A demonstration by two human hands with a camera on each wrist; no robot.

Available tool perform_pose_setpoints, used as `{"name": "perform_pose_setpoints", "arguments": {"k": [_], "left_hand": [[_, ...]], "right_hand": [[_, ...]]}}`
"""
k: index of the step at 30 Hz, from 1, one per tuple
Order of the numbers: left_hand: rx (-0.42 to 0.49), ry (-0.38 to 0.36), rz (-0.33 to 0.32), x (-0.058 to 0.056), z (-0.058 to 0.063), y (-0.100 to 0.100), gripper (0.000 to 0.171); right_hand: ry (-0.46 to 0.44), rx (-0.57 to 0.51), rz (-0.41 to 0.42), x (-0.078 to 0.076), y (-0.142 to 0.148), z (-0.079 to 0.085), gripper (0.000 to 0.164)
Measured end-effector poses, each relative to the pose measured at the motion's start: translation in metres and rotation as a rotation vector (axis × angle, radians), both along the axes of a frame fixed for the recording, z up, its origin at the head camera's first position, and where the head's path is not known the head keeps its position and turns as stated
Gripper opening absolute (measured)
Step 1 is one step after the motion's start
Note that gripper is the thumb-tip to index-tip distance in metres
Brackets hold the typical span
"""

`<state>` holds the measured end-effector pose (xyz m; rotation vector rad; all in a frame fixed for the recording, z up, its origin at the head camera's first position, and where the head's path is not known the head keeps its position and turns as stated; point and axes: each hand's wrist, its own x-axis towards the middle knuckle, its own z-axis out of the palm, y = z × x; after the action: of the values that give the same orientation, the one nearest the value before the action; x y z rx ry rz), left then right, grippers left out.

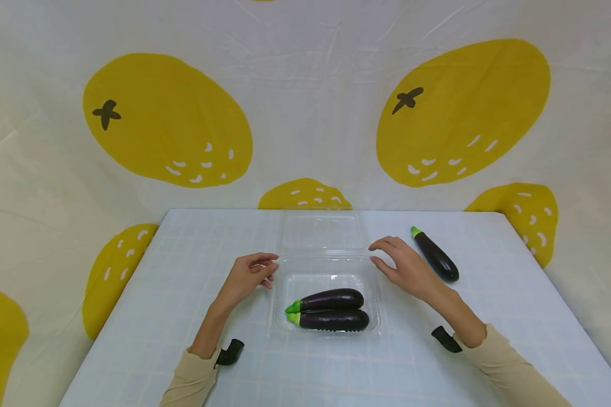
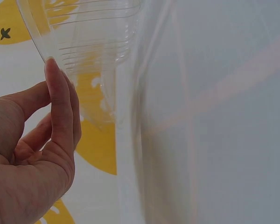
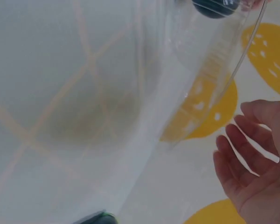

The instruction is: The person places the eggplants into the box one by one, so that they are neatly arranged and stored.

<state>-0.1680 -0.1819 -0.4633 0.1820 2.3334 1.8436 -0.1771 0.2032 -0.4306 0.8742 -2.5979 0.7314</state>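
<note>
A clear plastic clamshell box point(image 1: 326, 334) stands on the table in front of me, its lid point(image 1: 322, 232) folded back away from me. Two dark eggplants point(image 1: 332, 299) with green stem ends lie side by side in its base. My left hand point(image 1: 246, 278) is at the box's left side, fingers fairly straight; in the left wrist view a fingertip meets the rim of the box point(image 2: 35, 35). On the other side, my right hand point(image 1: 399, 265) is near the hinge, fingers loosely bent and apart from the rim in the right wrist view. Neither hand holds anything.
A third eggplant point(image 1: 437, 255) lies on the table just beyond my right hand. The pale checked table point(image 1: 147, 288) reaches back to a cloth point(image 1: 315, 113) printed with yellow fruit. Black wrist mounts point(image 1: 231, 352) show at both sleeves.
</note>
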Motion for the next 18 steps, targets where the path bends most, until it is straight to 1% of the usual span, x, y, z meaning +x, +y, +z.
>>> {"name": "perform_pose_setpoints", "arguments": {"k": [5, 8, 12, 16, 18], "left_hand": [[-0.004, 0.002, 0.0, 0.0, 0.0, -0.001, 0.035], [-0.008, 0.0, 0.006, 0.0, 0.001, 0.0, 0.035], [-0.008, -0.014, 0.024, 0.0, 0.001, 0.0, 0.034], [0.0, -0.024, 0.029, 0.0, 0.0, 0.001, 0.035], [0.001, -0.022, 0.022, 0.0, 0.0, 0.001, 0.037]], "right_hand": [[-0.027, -0.013, -0.068, -0.001, 0.009, -0.002, 0.021], [-0.022, -0.026, -0.098, -0.002, 0.014, -0.004, 0.02], [0.01, -0.052, -0.122, -0.005, 0.022, -0.007, 0.019], [0.057, -0.085, -0.132, -0.008, 0.031, -0.011, 0.017], [0.068, -0.102, -0.139, -0.01, 0.036, -0.013, 0.017]]}}
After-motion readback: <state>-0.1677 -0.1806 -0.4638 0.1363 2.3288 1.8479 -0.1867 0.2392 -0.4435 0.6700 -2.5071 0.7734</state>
